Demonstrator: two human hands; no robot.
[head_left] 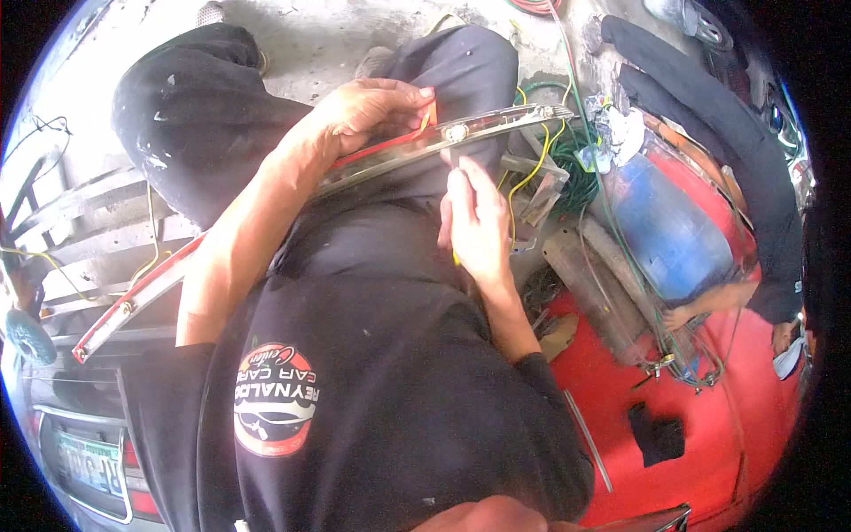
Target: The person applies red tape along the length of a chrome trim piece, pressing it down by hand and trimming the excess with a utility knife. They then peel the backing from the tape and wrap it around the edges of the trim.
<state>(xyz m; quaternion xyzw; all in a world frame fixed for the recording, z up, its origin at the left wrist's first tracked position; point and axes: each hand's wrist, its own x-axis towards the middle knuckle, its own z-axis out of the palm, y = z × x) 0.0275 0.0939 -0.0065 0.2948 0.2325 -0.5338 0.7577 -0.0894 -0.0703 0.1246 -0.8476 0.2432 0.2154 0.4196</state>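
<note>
A long, narrow trim piece (390, 160) with a red edge and round metal fittings lies aslant across my lap, its lower end at far left. My left hand (372, 111) is over its upper part, thumb and fingers pinched on a thin red strip (432, 115) that stands up from the trim. Close to a round fitting (456, 133), my right hand (474, 213) is closed, fingers pointing up at the trim's near edge. A small bit of yellow shows below its palm; what it holds is mostly hidden.
At right are a blue container (669, 226), a rusty cylinder (598, 293), tangled hoses and a red panel (683, 426). Another person's hand (696, 310) reaches in beside them. Yellow cord (536, 168) runs near my right hand. A car (80, 461) stands at lower left.
</note>
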